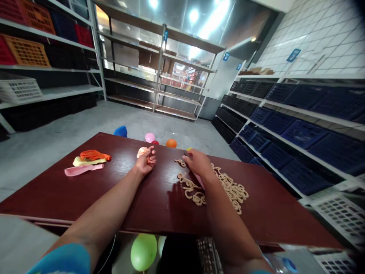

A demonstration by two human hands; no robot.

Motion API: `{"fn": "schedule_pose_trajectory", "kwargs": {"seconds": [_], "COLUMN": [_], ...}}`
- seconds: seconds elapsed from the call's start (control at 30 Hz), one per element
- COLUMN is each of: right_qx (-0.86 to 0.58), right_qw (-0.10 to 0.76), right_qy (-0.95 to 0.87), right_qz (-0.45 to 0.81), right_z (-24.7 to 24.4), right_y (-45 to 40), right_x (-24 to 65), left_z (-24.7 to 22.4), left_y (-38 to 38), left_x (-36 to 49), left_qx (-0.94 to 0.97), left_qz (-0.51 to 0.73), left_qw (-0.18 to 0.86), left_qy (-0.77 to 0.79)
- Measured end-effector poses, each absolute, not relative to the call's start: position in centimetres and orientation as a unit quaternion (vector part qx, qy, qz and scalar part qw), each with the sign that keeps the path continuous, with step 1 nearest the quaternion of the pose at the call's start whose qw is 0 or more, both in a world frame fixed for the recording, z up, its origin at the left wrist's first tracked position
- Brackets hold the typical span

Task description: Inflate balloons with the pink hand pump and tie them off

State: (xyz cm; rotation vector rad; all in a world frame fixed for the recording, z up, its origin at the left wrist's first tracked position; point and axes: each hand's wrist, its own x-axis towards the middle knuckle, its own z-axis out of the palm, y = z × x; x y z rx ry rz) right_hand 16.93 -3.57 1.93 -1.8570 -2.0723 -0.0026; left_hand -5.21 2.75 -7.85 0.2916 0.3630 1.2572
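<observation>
Slanting bodyward, a pink strip (199, 180) shows beneath the right hand (198, 163), grip unclear; left hand (145, 162) curled

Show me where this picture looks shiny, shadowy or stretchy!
Head view: white glare spots shine at the top; head view: a dark shadow falls on the brown table, beside the right forearm; head view: the right-hand shelves slant and look stretched, while the top right corner is dark and blurry.
</observation>
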Motion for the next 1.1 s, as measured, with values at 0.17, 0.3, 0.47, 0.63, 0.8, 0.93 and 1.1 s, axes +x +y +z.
{"fn": "schedule_pose_trajectory", "kwargs": {"seconds": [0.17, 0.3, 0.47, 0.63, 0.8, 0.93, 1.1], "right_qx": [-0.777, -0.778, -0.663, -0.589, -0.604, -0.611, -0.619], "right_qw": [-0.014, -0.004, 0.149, 0.153, 0.136, 0.123, 0.107], "right_qy": [-0.629, -0.628, -0.731, -0.793, -0.785, -0.782, -0.778], "right_qz": [0.022, -0.002, -0.060, -0.002, -0.014, -0.020, -0.021], "right_z": [-1.1, -3.6, -4.1, -4.3, -4.2, -4.1, -3.9], "right_y": [-7.4, -9.1, -11.8, -14.5, -14.3, -13.8, -13.5], "right_x": [22.6, 23.4, 20.8, 17.8, 17.0, 16.8, 16.0], "left_z": [-7.6, -7.7, -7.9, -7.7, -7.5, -7.7, -8.2], "left_y": [2.6, 2.6, 2.9, 3.0, 2.9, 3.0, 3.2], "left_x": [-5.4, -5.3, -5.3, -5.4, -5.4, -5.3, -4.9], "left_qx": [0.120, 0.100, 0.076, 0.061, 0.066, 0.072, 0.084], "left_qz": [0.587, 0.605, 0.629, 0.642, 0.643, 0.635, 0.631], "left_qw": [0.789, 0.777, 0.759, 0.754, 0.752, 0.758, 0.759], "left_qy": [0.137, 0.145, 0.147, 0.126, 0.127, 0.129, 0.140]}}
